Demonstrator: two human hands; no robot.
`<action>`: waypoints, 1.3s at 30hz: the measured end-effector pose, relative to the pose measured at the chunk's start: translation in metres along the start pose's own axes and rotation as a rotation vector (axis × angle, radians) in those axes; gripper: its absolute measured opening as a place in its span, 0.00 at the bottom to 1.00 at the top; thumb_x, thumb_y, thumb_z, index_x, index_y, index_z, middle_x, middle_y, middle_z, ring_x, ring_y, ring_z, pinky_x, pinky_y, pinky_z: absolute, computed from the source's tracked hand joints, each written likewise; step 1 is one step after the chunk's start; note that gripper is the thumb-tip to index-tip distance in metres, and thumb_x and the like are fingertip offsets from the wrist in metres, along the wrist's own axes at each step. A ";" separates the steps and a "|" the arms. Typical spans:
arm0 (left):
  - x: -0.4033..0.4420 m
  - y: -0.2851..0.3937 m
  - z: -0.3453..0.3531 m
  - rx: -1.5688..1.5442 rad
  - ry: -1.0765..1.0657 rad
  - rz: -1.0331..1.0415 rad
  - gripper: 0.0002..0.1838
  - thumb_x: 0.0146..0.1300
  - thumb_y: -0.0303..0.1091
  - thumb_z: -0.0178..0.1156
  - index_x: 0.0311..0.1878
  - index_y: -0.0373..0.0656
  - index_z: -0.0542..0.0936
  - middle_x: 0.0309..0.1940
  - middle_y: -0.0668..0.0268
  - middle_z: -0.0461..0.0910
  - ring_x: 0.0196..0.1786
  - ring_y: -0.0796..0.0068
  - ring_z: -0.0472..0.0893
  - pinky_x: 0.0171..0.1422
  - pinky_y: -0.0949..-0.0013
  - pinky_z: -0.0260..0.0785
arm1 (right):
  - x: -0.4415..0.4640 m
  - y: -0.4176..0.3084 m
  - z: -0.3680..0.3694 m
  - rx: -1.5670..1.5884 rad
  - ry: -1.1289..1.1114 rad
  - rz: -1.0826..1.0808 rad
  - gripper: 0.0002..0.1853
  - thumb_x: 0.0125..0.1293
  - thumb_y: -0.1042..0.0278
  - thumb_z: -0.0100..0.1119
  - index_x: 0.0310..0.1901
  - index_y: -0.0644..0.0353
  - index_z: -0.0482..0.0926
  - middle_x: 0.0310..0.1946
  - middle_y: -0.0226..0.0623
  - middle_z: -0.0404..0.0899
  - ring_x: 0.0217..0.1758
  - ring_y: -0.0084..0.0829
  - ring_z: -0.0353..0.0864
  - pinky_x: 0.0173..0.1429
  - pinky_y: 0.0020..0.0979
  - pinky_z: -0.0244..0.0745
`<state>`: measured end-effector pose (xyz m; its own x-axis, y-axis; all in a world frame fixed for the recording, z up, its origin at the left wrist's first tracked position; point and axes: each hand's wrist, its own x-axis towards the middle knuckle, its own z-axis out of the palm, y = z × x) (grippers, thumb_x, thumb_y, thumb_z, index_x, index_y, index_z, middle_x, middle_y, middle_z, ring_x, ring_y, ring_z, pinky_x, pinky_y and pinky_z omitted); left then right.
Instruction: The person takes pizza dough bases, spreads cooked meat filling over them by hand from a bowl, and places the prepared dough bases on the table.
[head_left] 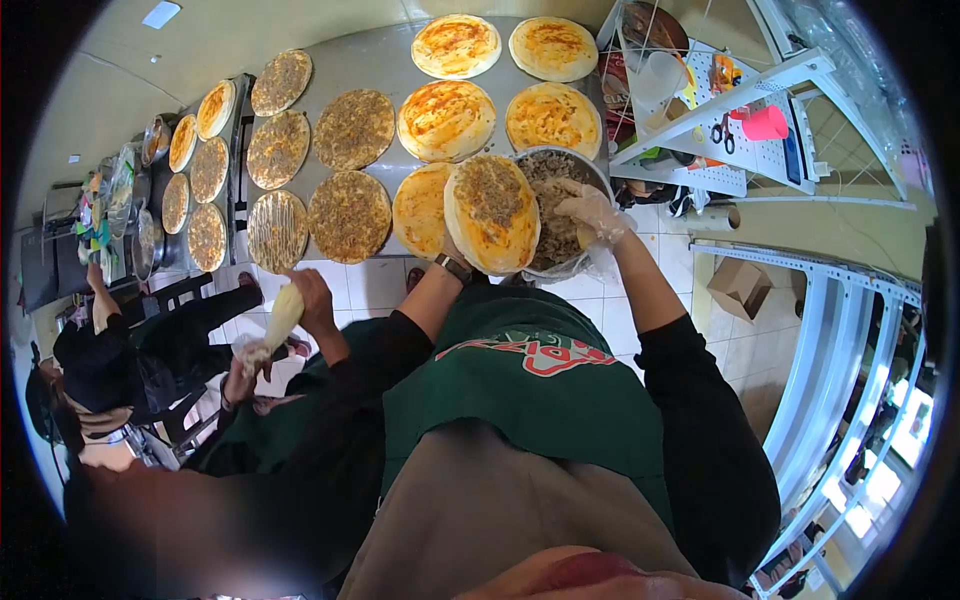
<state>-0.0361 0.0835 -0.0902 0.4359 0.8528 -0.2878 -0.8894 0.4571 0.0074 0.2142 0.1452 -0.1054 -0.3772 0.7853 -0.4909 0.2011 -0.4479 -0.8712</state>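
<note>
My left hand (456,252), with a watch at the wrist, holds up a round flatbread (492,215) from below; most of its fingers are hidden under it. Orange sauce coats the bread, and crumbly brown topping covers its upper part. Just right of it is a metal bowl (604,180) of brown crumbly filling (550,240) that looks like ground meat. My right hand (592,212), in a clear plastic glove, is at the bowl with its fingers curled at the filling. A sauced flatbread (420,210) lies partly behind the held one.
Several sauced flatbreads (449,120) and meat-topped ones (350,215) lie on the metal table (375,68). Close on my left, a co-worker's hands hold a piping bag (285,315). Another person sits farther left. A white rack (770,160) with scissors and a pink cup (765,123) stands right.
</note>
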 end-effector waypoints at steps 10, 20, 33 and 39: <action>0.025 -0.025 0.003 -0.045 -0.101 -0.064 0.36 0.69 0.63 0.37 0.71 0.49 0.60 0.70 0.56 0.62 0.69 0.55 0.65 0.71 0.45 0.59 | -0.040 -0.069 0.023 -0.820 0.281 -0.189 0.24 0.60 0.58 0.57 0.58 0.55 0.76 0.53 0.53 0.76 0.56 0.46 0.77 0.63 0.36 0.69; 0.016 -0.023 0.001 0.011 -0.010 -0.017 0.34 0.69 0.61 0.37 0.71 0.49 0.61 0.69 0.56 0.64 0.69 0.55 0.66 0.72 0.46 0.58 | -0.068 -0.017 0.036 -0.773 0.231 -0.453 0.33 0.69 0.46 0.47 0.69 0.58 0.60 0.71 0.56 0.53 0.74 0.51 0.54 0.76 0.40 0.49; 0.005 -0.024 -0.008 0.007 0.034 -0.032 0.32 0.71 0.59 0.37 0.70 0.49 0.62 0.68 0.57 0.65 0.68 0.57 0.67 0.71 0.47 0.59 | -0.050 -0.033 0.030 -0.809 0.251 -0.406 0.32 0.70 0.44 0.44 0.67 0.60 0.64 0.69 0.53 0.57 0.72 0.50 0.58 0.74 0.42 0.53; 0.005 -0.028 -0.009 -0.093 -0.143 -0.099 0.31 0.72 0.57 0.37 0.71 0.49 0.61 0.68 0.58 0.65 0.68 0.58 0.67 0.71 0.49 0.59 | -0.047 -0.047 0.042 -0.929 0.074 -0.756 0.32 0.70 0.45 0.44 0.65 0.63 0.65 0.67 0.54 0.62 0.70 0.51 0.62 0.73 0.42 0.55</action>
<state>-0.0100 0.0729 -0.1007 0.5309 0.8351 -0.1441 -0.8473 0.5206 -0.1050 0.1844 0.1115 -0.0413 -0.6342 0.7530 0.1756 0.5378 0.5928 -0.5995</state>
